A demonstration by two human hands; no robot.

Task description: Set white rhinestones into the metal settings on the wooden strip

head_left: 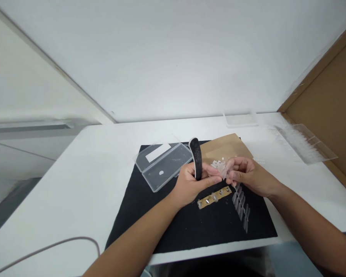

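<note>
My left hand [187,185] is closed around a curved black nail file [196,158] that stands up from between the fingers. Its thumb and fingertips meet a clear false nail tip [223,172], which my right hand [251,175] pinches from the other side. Below the right fingers, a branched strip of clear nail tips [241,206] slants over the black mat [144,227]; whether those fingers also hold it cannot be made out. Just under my hands lies a tan strip [210,199] carrying several small shiny metal pieces. Small white bits [216,164] lie behind the fingertips.
An open clear plastic case [168,171] with a white label lies on the mat's left side. Brown paper [226,146] spreads behind my hands. At the right, a clear box [305,144] holds many clear tips. A pale tray [240,120] stands near the wall.
</note>
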